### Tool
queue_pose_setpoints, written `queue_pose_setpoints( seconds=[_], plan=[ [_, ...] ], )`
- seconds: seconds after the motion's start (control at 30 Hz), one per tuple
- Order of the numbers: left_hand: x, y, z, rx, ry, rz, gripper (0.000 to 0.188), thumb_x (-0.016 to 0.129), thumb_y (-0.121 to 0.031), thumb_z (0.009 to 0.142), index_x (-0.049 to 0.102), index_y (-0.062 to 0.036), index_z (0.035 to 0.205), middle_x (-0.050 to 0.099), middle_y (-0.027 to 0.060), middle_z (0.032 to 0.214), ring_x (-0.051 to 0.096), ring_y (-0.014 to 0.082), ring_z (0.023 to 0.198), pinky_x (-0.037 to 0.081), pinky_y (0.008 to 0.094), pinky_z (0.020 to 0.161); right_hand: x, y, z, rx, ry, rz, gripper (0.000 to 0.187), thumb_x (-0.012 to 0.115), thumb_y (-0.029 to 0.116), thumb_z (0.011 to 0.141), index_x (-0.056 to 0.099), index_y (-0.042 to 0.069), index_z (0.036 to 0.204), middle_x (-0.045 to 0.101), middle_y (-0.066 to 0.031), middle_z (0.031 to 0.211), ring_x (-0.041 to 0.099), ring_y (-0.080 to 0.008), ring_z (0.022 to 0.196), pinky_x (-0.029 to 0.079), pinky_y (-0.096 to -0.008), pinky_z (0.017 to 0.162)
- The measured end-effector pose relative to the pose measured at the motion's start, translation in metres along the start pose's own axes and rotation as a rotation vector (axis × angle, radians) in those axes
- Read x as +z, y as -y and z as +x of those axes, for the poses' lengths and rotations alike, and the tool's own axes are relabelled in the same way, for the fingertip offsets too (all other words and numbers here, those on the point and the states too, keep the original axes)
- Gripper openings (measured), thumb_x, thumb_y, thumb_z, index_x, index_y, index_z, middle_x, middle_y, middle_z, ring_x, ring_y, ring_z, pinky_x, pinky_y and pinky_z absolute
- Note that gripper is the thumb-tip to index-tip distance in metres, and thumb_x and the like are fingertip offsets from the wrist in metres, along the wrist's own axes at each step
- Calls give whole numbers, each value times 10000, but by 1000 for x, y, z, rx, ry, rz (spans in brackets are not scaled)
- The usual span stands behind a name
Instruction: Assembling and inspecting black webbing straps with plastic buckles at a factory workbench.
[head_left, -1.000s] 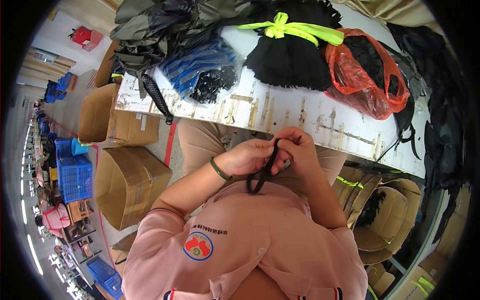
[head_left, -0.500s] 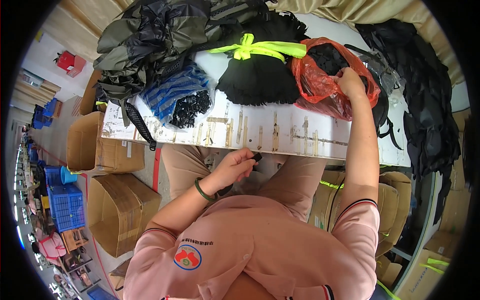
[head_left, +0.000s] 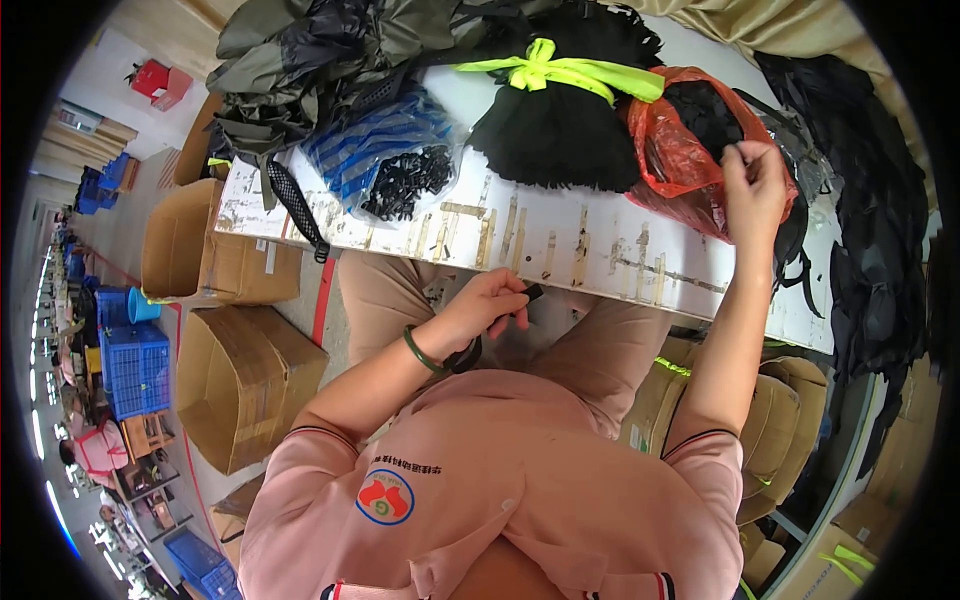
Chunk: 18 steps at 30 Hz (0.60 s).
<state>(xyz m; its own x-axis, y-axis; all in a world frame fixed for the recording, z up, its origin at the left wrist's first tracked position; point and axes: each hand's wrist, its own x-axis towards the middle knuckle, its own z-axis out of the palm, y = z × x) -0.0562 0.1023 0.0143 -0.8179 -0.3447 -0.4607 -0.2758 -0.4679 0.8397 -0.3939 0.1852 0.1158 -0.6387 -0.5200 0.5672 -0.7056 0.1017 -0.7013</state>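
Observation:
My left hand [head_left: 485,305] is in front of the table edge, over my lap. Its thumb and fingers pinch a short black strap-like piece [head_left: 534,293], whose other end hangs below the hand. At the right of the table, my right hand [head_left: 754,190] is over the near rim of a red plastic bag [head_left: 680,195]. Its fingertips are pressed together on a small dark piece, mostly covered by the fingers. Flat black pieces [head_left: 705,115] fill the bag. Left of it lies a fanned bundle of black strips [head_left: 555,145], tied with a neon-yellow band [head_left: 540,70].
A clear, blue-striped bag [head_left: 375,150] spills small black plastic parts [head_left: 408,182] on the white table [head_left: 400,238]. Dark fabric [head_left: 300,60] is heaped at the back left, and more black fabric [head_left: 870,200] hangs at the right. Open cardboard boxes [head_left: 250,385] stand left of me.
My right hand has come up out of the red bag's contents to its near right rim, fingertips now together. My left hand keeps its pinch on the black piece. The whole view has shifted slightly.

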Motion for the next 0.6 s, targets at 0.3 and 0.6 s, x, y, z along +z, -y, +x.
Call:
queue_pose_setpoints(
  seconds=[0.3,0.6],
  plan=[
    [5,10,3,-58,-12,-2,109,541,-99,895,520,-9,953,637,69,713,419,76,409,300,213,378,61,57,-172,-243,836,-1,168,583,16,754,594,80,908,555,-77,832,614,-259,725,497,-368,588],
    [6,19,0,-97,-37,7,102,519,-84,903,518,-6,969,639,70,737,429,76,414,306,203,377,74,48,-200,-276,815,77,160,593,24,736,578,58,891,536,-99,813,603,-286,704,484,-385,565]
  ],
)
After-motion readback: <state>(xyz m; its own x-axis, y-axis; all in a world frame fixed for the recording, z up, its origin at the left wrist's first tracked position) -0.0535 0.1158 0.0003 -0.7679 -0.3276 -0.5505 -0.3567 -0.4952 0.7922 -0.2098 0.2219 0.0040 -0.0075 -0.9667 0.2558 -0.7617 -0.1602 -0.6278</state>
